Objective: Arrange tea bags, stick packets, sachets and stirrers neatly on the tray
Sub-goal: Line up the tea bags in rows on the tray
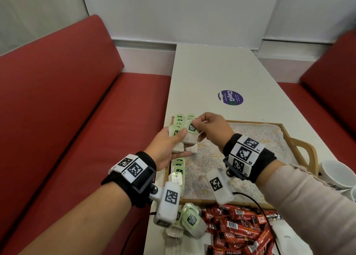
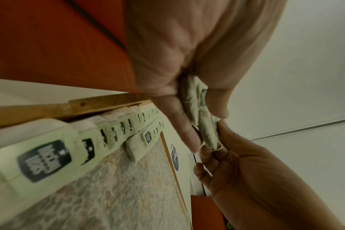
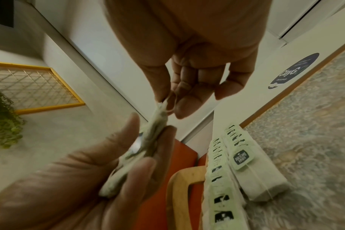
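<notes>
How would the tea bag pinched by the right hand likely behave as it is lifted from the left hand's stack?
The tea bag likely feels light, since the right hand merely pinches it. Its paper pouch probably flexes. Its loose string may snag the left hand's stack.

The tray (image 1: 285, 128) on the table (image 1: 212, 71) is seen from above, facing forward and down. From each wrist, the tea bags (image 2: 205, 124) (image 3: 156, 140) between both hands are viewed closely.
</notes>
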A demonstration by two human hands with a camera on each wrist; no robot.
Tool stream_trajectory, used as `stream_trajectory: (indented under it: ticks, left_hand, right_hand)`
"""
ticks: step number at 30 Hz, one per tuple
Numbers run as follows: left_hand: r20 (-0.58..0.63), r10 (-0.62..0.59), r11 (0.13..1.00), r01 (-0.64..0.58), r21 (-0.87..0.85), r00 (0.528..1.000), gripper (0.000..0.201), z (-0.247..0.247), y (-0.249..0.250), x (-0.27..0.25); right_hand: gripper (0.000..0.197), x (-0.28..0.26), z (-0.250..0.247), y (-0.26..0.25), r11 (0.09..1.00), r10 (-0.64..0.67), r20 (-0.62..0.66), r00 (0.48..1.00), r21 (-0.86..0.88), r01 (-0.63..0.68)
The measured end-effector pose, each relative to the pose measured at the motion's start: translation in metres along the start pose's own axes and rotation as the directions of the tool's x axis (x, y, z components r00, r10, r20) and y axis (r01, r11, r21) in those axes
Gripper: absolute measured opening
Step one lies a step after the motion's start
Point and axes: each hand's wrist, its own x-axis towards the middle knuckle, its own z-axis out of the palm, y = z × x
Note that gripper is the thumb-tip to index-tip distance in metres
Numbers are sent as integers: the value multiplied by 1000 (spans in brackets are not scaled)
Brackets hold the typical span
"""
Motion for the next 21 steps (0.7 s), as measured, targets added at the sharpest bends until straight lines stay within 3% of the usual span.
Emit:
stream_trajectory:
  ticks: [8, 16, 18, 21]
  left_hand:
    - [-65, 21, 999, -24, -48, 998, 22, -4, -1, 3]
    - [-81, 27, 999, -29, -21, 996, 21, -2, -2, 3]
    - [-89, 29, 1000, -30, -7, 996, 17, -2, -3, 3]
    - [-117, 47, 999, -45, 20, 992, 16, -2, -3, 3]
  right_hand:
    - [24, -7, -4, -3, 999, -18, -68, 998, 36, 21]
    - [19, -18, 0, 3, 998, 13, 82, 997, 63, -18]
    - [12, -18, 1, 3, 1000, -12, 116, 993, 19, 10]
    - [18, -18, 1, 3, 995, -50, 149, 988, -74, 61]
